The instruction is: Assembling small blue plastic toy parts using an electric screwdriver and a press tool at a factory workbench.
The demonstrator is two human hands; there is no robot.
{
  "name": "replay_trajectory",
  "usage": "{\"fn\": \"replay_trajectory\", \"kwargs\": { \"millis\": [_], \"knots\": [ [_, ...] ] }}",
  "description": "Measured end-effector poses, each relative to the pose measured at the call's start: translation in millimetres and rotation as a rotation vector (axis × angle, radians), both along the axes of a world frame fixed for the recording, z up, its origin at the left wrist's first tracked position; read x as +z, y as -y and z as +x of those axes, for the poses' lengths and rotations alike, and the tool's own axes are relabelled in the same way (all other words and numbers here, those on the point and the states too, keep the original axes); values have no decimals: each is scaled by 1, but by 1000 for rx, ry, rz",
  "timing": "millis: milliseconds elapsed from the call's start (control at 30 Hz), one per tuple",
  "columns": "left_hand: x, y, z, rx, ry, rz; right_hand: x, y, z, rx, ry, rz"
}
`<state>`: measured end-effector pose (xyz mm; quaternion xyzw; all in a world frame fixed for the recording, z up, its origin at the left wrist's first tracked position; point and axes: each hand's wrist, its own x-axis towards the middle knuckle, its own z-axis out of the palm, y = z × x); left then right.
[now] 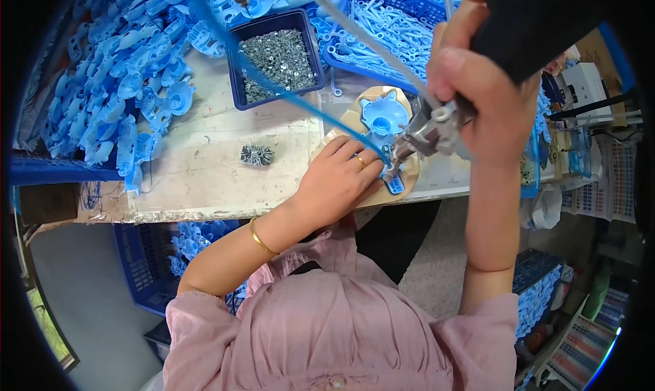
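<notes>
A light-blue plastic part (384,113) with a round hollow and a narrow handle lies in a tan, board-like holder (407,186) at the table's front edge. My left hand (341,173) is bent over the holder's left side, fingers closed against the part's narrow end; their tips are partly hidden. From the right, my right hand (488,84) grips a powered screwdriver with a black body (529,29) and a metal head (426,132). Its tilted nose meets the part right beside my left fingertips. A blue hose and a pale hose run to the head.
A dark-blue bin of small metal pieces (278,60) stands behind my left hand, with a clump of screws (256,155) nearer. Blue plastic shells (136,70) are heaped at left. A blue basket (382,77) of slim blue pieces sits at the back.
</notes>
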<state>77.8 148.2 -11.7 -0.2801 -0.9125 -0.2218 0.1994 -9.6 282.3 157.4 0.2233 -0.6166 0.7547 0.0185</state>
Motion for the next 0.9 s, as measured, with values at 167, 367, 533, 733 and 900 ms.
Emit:
{"fn": "replay_trajectory", "kwargs": {
  "millis": [167, 367, 533, 733, 900],
  "knots": [
    [1, -5, 2, 18, 61, -73, -6, 6, 20, -168, -241, -22],
    [2, -7, 5, 0, 50, -126, 38, -14, -21, 62, -75, 7],
    [43, 3, 13, -18, 111, 101, 89, -40, -79, 97, -409, 361],
    [121, 87, 64, -192, 861, 492, -22, -157, -175, -354, -453, 896],
    [145, 176, 159, 207, 1219, -164, -131, -207, -181, -441, -396, 1455]
  ]
}}
